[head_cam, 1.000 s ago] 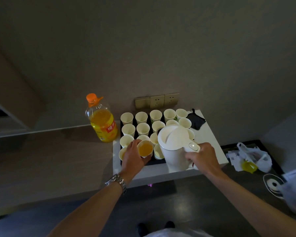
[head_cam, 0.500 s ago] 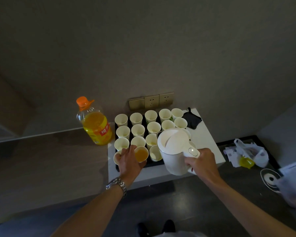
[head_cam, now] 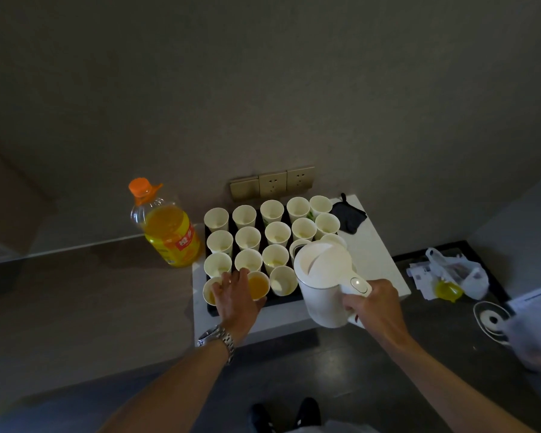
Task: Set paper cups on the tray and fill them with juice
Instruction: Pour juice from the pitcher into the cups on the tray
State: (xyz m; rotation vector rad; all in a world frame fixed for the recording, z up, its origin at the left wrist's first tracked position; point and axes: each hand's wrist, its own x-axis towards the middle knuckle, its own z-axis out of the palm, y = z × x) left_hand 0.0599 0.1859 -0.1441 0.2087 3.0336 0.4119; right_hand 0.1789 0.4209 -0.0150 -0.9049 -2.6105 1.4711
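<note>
Letting go of the filled cup [head_cam: 258, 285], the left hand [head_cam: 235, 296] now rests fingers relaxed between it and the corner cup [head_cam: 211, 292] on the tray [head_cam: 211, 310]. Right hand [head_cam: 372, 303] still grips the white jug [head_cam: 324, 284], blocking nearby cups. Juice bottle [head_cam: 169, 229] stands beside the bench [head_cam: 381, 254].

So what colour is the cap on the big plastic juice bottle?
Orange cap, head view.

Upright white paper cups [head_cam: 277, 232] in rows on dark tray [head_cam: 281, 300], front two [head_cam: 258, 285] holding orange juice
</note>
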